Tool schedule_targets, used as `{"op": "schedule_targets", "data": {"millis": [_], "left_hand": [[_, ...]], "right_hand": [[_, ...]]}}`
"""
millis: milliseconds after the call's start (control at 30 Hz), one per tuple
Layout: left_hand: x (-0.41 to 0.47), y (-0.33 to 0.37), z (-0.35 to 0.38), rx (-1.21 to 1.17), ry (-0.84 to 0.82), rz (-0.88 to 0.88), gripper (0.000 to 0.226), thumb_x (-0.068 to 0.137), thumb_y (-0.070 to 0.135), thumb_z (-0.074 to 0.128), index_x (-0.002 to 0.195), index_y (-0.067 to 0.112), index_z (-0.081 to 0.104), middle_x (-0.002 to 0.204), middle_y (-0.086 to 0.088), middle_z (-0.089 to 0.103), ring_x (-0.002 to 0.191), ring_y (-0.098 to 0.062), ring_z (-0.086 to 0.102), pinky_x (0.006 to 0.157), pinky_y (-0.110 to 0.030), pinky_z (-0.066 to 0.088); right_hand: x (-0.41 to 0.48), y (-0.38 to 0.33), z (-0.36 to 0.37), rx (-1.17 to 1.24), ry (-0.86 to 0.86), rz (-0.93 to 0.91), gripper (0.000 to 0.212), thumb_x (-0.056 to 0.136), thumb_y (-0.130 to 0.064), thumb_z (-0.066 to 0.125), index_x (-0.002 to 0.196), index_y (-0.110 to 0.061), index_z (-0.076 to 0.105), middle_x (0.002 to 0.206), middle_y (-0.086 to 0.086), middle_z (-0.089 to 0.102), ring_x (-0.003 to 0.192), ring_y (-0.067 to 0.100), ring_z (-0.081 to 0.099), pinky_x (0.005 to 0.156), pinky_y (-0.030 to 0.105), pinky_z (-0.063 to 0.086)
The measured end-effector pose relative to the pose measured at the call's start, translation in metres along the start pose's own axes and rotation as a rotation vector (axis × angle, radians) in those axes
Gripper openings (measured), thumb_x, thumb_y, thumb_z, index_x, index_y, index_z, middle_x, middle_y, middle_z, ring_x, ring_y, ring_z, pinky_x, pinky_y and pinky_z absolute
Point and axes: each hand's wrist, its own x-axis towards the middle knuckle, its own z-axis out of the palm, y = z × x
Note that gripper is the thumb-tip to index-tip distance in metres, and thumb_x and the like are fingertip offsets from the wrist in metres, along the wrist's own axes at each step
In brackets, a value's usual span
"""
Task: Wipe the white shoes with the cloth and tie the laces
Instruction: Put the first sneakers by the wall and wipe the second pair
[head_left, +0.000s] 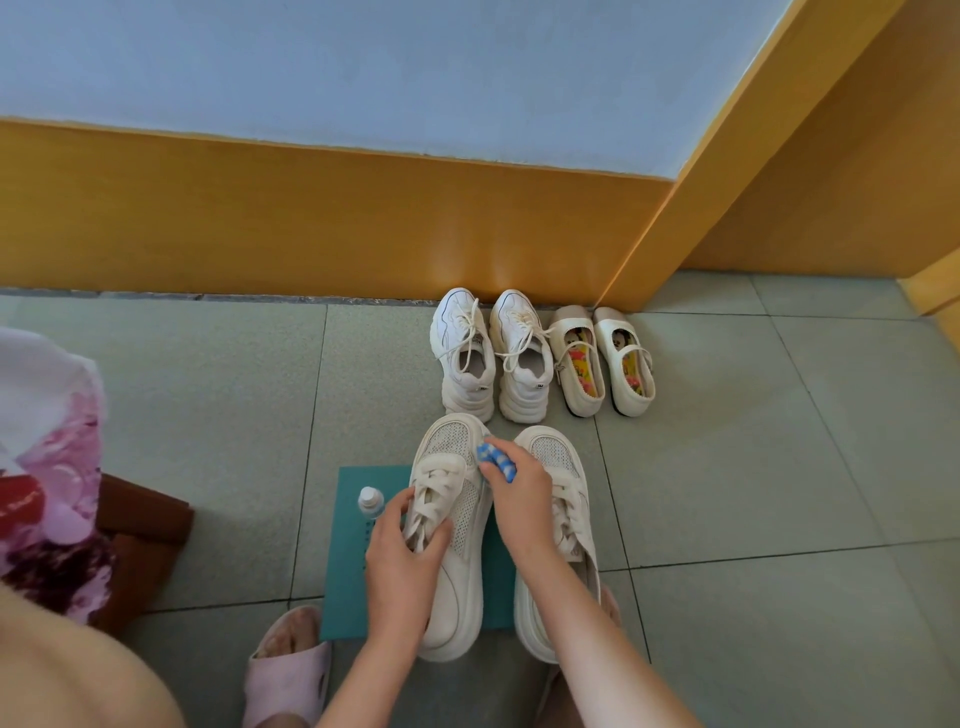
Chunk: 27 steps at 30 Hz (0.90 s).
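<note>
1. You are gripping the shoe (470, 525) at lower centre of the frame with your left hand (405, 556). Its fingers and thumb are curling round the laces (436, 493) and tongue, likely to steady the shoe against the wiping.
2. Your right hand (519, 493) is pinching the bunched cloth (496, 461) between fingers and thumb. It is pressing the cloth on the shoe's right side beside the toe mesh. A small wad probably puts the pressure on one spot.
3. The shoe is sitting sole-down, toe pointing up the frame, on the mat (358, 582), with its heel past the mat's lower edge. I judge the mat is sparing the floor (727, 467) from drips.
4. The second shoe (556, 452) is standing just beside it on the right, parallel, with your right forearm crossing over it. It seems to be waiting within reach.
5. The bottle (370, 503) is standing upright on the mat, just beside your left hand. It is probably cleaner kept handy, though its contents are not showing.
6. The laces are lying loose. Your hand is hiding whether they are knotted, so I am judging the tying not yet done.
7. The sneakers (491, 353) and strap shoes (602, 358) are lining the wall above centre, clear of your work.
</note>
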Motion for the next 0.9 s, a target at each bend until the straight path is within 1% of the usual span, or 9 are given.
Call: {"op": "schedule_targets", "data": {"millis": [133, 267, 367, 400, 467, 533, 667, 767, 900], "left_hand": [[0.001, -0.001, 0.002, 0.008, 0.011, 0.010, 0.050, 0.077, 0.020, 0.073, 0.123, 0.020, 0.054, 0.116, 0.005, 0.061, 0.108, -0.013, 0.055, 0.089, -0.027, 0.042], [0.001, 0.000, 0.001, 0.017, 0.017, 0.013, 0.050, 0.078, 0.020, 0.073, 0.124, 0.019, 0.054, 0.114, 0.004, 0.061, 0.106, -0.014, 0.055, 0.089, -0.028, 0.041], [0.001, -0.001, 0.001, 0.018, 0.014, 0.013, 0.050, 0.077, 0.020, 0.073, 0.123, 0.019, 0.054, 0.115, 0.003, 0.061, 0.107, -0.015, 0.055, 0.090, -0.029, 0.042], [0.001, -0.001, 0.001, 0.016, 0.013, 0.011, 0.050, 0.077, 0.020, 0.073, 0.123, 0.018, 0.054, 0.116, 0.003, 0.061, 0.108, -0.015, 0.055, 0.091, -0.028, 0.042], [0.001, -0.001, 0.001, 0.018, 0.012, 0.014, 0.050, 0.077, 0.020, 0.073, 0.123, 0.018, 0.055, 0.116, 0.002, 0.061, 0.108, -0.016, 0.055, 0.091, -0.028, 0.041], [0.001, 0.000, 0.001, 0.022, 0.010, 0.010, 0.050, 0.077, 0.020, 0.073, 0.124, 0.018, 0.054, 0.117, 0.002, 0.061, 0.108, -0.016, 0.055, 0.091, -0.028, 0.041], [0.001, 0.000, 0.001, 0.012, 0.006, 0.000, 0.051, 0.078, 0.021, 0.073, 0.125, 0.019, 0.054, 0.118, 0.003, 0.061, 0.108, -0.014, 0.055, 0.090, -0.027, 0.040], [0.002, -0.001, 0.002, 0.012, 0.006, 0.006, 0.051, 0.077, 0.021, 0.073, 0.124, 0.019, 0.053, 0.118, 0.004, 0.061, 0.108, -0.013, 0.055, 0.090, -0.026, 0.040], [0.002, -0.003, 0.003, 0.020, 0.004, 0.013, 0.050, 0.078, 0.021, 0.073, 0.124, 0.020, 0.053, 0.118, 0.004, 0.060, 0.108, -0.013, 0.055, 0.088, -0.025, 0.039]], "right_hand": [[-0.016, 0.011, -0.003, -0.029, -0.015, 0.005, 0.029, 0.089, -0.004, 0.059, 0.115, -0.015, 0.066, 0.112, -0.001, 0.064, 0.105, 0.010, 0.057, 0.096, 0.021, 0.044], [-0.021, 0.011, -0.019, 0.091, -0.085, 0.075, 0.020, 0.090, -0.004, 0.056, 0.103, -0.017, 0.066, 0.098, -0.001, 0.066, 0.091, 0.009, 0.061, 0.078, 0.010, 0.047], [-0.011, 0.005, -0.028, 0.248, -0.022, 0.083, 0.019, 0.091, -0.006, 0.057, 0.103, -0.019, 0.063, 0.100, 0.002, 0.066, 0.094, 0.017, 0.065, 0.077, 0.023, 0.054], [-0.005, 0.001, -0.028, 0.281, 0.003, 0.073, 0.019, 0.092, -0.007, 0.057, 0.107, -0.018, 0.062, 0.102, 0.002, 0.065, 0.094, 0.017, 0.065, 0.075, 0.024, 0.055], [0.007, -0.007, -0.025, 0.262, 0.059, 0.028, 0.022, 0.091, -0.007, 0.058, 0.112, -0.015, 0.060, 0.104, 0.000, 0.063, 0.094, 0.013, 0.063, 0.071, 0.015, 0.053], [0.020, -0.013, -0.017, 0.218, 0.074, 0.014, 0.022, 0.091, -0.007, 0.058, 0.110, -0.015, 0.063, 0.105, 0.002, 0.063, 0.096, 0.016, 0.063, 0.070, 0.018, 0.055], [0.025, -0.010, 0.001, 0.077, 0.005, 0.021, 0.024, 0.090, -0.009, 0.059, 0.112, -0.018, 0.067, 0.105, -0.003, 0.064, 0.101, 0.014, 0.061, 0.089, 0.035, 0.054], [0.015, -0.004, -0.001, 0.029, -0.022, -0.021, 0.031, 0.090, -0.008, 0.060, 0.119, -0.018, 0.065, 0.111, -0.002, 0.062, 0.104, 0.010, 0.057, 0.095, 0.026, 0.047], [0.004, 0.003, -0.005, 0.001, -0.022, -0.044, 0.031, 0.088, -0.004, 0.061, 0.117, -0.014, 0.066, 0.107, -0.004, 0.060, 0.101, 0.007, 0.055, 0.093, 0.018, 0.044]]}}
